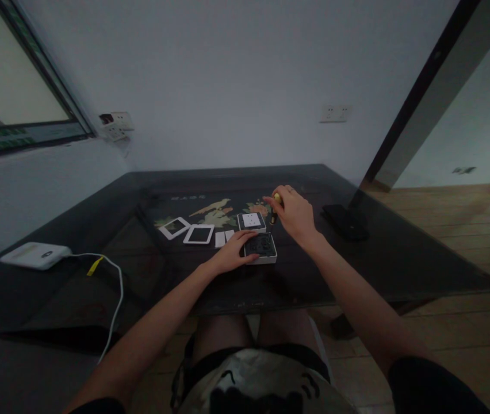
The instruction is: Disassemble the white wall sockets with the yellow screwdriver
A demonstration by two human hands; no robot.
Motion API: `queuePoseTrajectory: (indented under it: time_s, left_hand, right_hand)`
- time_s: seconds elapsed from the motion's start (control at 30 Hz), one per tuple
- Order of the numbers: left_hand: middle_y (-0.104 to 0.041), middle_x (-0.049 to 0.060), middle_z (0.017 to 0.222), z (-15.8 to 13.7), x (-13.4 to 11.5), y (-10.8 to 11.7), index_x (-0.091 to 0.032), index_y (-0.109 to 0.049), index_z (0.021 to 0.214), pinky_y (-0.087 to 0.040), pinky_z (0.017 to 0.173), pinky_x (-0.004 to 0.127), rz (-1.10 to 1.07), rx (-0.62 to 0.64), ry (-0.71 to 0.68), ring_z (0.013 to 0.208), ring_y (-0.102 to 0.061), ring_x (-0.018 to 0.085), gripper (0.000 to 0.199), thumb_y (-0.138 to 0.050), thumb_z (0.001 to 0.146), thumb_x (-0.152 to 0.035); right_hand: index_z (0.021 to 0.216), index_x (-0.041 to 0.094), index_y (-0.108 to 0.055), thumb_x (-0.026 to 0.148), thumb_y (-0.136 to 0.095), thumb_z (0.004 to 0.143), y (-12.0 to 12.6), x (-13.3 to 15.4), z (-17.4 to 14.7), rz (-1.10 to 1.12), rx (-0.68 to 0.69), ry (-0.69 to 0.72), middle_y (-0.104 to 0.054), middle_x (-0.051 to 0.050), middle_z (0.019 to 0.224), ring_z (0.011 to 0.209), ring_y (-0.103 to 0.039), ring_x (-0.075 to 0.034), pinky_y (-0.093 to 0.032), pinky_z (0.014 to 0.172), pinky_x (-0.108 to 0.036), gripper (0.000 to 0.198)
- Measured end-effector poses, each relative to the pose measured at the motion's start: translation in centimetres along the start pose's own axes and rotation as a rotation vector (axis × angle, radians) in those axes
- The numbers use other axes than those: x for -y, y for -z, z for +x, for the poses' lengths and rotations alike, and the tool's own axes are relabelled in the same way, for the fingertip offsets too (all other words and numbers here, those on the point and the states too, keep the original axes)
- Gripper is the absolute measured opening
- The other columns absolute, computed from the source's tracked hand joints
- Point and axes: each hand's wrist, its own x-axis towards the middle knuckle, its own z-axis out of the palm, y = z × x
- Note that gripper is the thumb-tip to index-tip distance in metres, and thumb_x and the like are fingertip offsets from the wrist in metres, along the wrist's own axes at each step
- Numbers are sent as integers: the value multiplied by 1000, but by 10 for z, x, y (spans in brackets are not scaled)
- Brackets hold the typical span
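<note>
My right hand (293, 214) grips a screwdriver (274, 213) with a yellow and black handle, held nearly upright. Its tip points down at the far right corner of a white-walled wall box (261, 247) with a dark inside. My left hand (234, 252) is wrapped round the box's left side, steadying it on the table. Just behind that box sits a second one with a white socket (251, 220) in its middle. To the left lie two white square frames, the nearer frame (187, 234) and the farther frame (165, 232), beside small white plates (220, 239).
The dark table (176, 282) has a bird-and-flower picture. A white router-like device (35, 255) lies left, its white cable (121, 287) running over the front edge. A black case (345, 222) rests right. Wall sockets (335, 113) sit above the table.
</note>
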Motion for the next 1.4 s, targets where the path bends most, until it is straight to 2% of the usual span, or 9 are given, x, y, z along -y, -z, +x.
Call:
queuePoseTrajectory:
  time_s: [0.2,0.4,0.5,0.7,0.9,1.0,1.13,1.23,1.4]
  left_hand:
    - [-44,13,139,0,-2,0,-21,-45,134,-31,112,48,1,10,20,132,-40,28,58,-63,82,-41]
    - [-45,14,139,0,-4,1,-18,-46,133,-30,113,45,-1,10,45,132,-40,28,59,-64,81,-40]
    - [-45,14,139,0,-4,1,-19,-46,133,-31,113,45,-8,6,27,131,-41,27,59,-64,81,-39]
    - [-45,15,138,0,-2,1,-20,-46,133,-31,112,47,-3,7,24,130,-41,28,59,-65,80,-39]
    - [-45,14,139,0,-2,1,-21,-46,134,-30,111,49,-10,8,30,131,-41,29,59,-64,80,-40]
    - [-46,13,138,1,-3,2,-23,-46,134,-31,110,49,-14,10,31,130,-42,29,60,-65,79,-38]
    - [-46,13,138,1,-5,4,-23,-45,134,-32,110,50,-19,11,24,130,-42,29,60,-65,79,-37]
    - [-46,15,138,1,-6,4,-20,-46,134,-32,110,49,-12,18,33,130,-41,29,60,-65,79,-36]
    - [-45,13,139,0,-4,3,-23,-44,135,-32,110,49,-24,17,8,130,-42,28,60,-65,80,-37]
  right_hand:
    - [98,25,-66,39,-55,88,-8,0,0,289,-63,24,-64,-5,87,75,-59,-20,-45,67,-31,20]
    - [107,23,-60,28,-40,95,-13,3,-8,464,-4,55,-67,-6,97,86,-62,-20,-46,78,-33,23]
    - [110,24,-57,30,-36,97,-19,5,-11,415,-31,46,-65,-7,99,91,-61,-22,-46,80,-34,25]
    - [97,26,-64,39,-62,83,-26,5,-5,272,-167,0,-60,-7,97,91,-57,-25,-49,73,-36,19]
    - [108,25,-62,17,-57,83,-19,-12,11,544,94,58,-66,-4,97,85,-63,-20,-51,77,-35,27]
    - [111,26,-59,15,-50,85,-15,-18,15,550,216,92,-66,-3,98,88,-63,-20,-50,78,-35,29]
    - [101,25,-62,31,-59,84,-15,-12,12,329,95,69,-62,-5,98,85,-60,-22,-50,71,-35,18]
    - [96,26,-64,34,-67,78,-16,-7,7,208,-33,6,-58,-5,96,81,-59,-22,-49,66,-34,20]
    - [102,25,-64,16,-62,78,-10,-20,10,407,61,52,-61,-4,91,82,-59,-20,-51,72,-35,26]
